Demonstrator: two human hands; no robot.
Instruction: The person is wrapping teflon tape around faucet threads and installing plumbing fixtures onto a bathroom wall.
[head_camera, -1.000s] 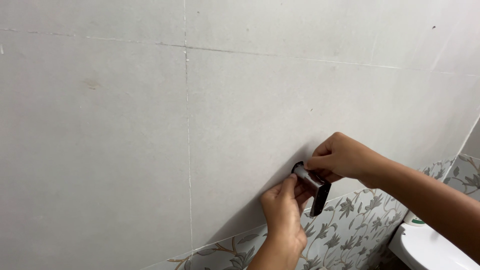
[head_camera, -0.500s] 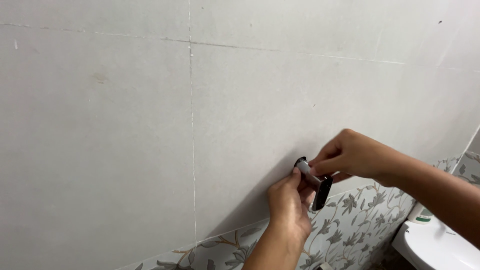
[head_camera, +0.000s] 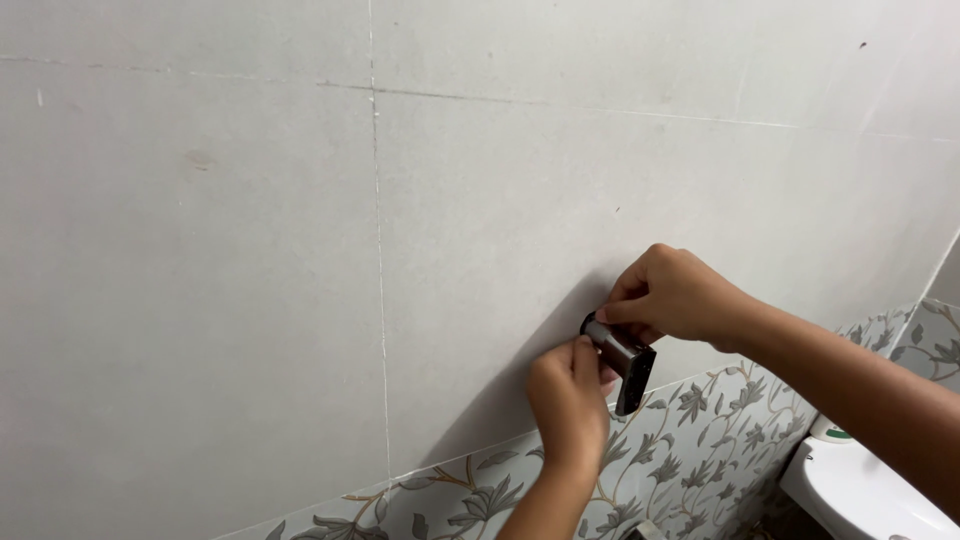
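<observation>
A small dark metal fitting (head_camera: 622, 356) with a round base sticks out from the pale grey tiled wall (head_camera: 300, 250). My right hand (head_camera: 672, 294) comes in from the right and pinches the fitting from above with thumb and fingers. My left hand (head_camera: 566, 402) reaches up from below, its fingertips pressed against the fitting's lower left side near the wall. A dark flat plate hangs down at the fitting's outer end. The point where the fitting meets the wall is hidden by my fingers.
Below the grey tiles runs a band of floral-patterned tiles (head_camera: 690, 440). A white ceramic fixture (head_camera: 860, 490) sits at the lower right corner. Tile joints cross the wall above and to the left.
Both hands stay on the fitting with only slight finger shifts. The view has drifted, so hands and fitting sit a little lower and further right than a second ago.
</observation>
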